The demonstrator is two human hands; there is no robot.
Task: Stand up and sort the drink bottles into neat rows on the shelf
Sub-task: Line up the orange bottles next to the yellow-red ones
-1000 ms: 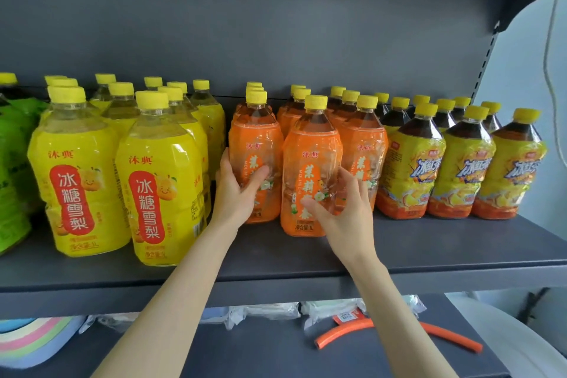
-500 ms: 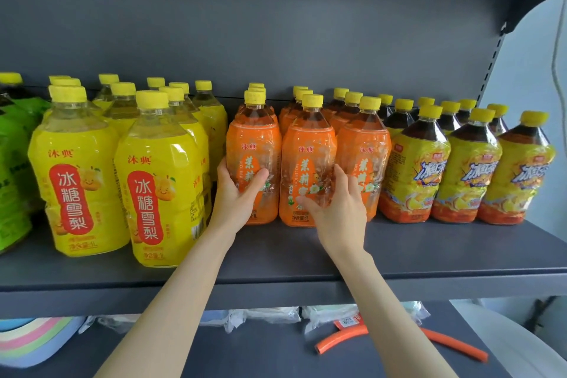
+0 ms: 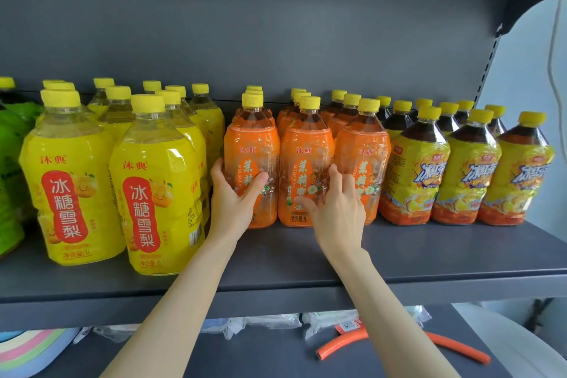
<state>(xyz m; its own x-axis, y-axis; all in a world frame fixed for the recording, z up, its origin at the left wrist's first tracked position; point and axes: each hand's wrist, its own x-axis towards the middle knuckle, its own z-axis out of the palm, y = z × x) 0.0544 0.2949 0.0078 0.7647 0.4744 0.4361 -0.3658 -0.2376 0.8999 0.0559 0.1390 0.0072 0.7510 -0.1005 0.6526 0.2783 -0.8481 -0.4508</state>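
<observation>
On the lower board I read an orange hose, curved, with one open end facing lower left. Just behind it lies an orange card printed with a square code. Clear plastic-wrapped packets line the rear of that board. A pastel striped stack sits at far left, a white rounded object at far right. A white cable hangs down the pale wall.

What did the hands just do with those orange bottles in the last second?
The right hand pushed the middle orange bottle back, level with its neighbours. The left hand kept gripping the left orange bottle. The yellow bottles and iced-tea bottles stayed put.
</observation>
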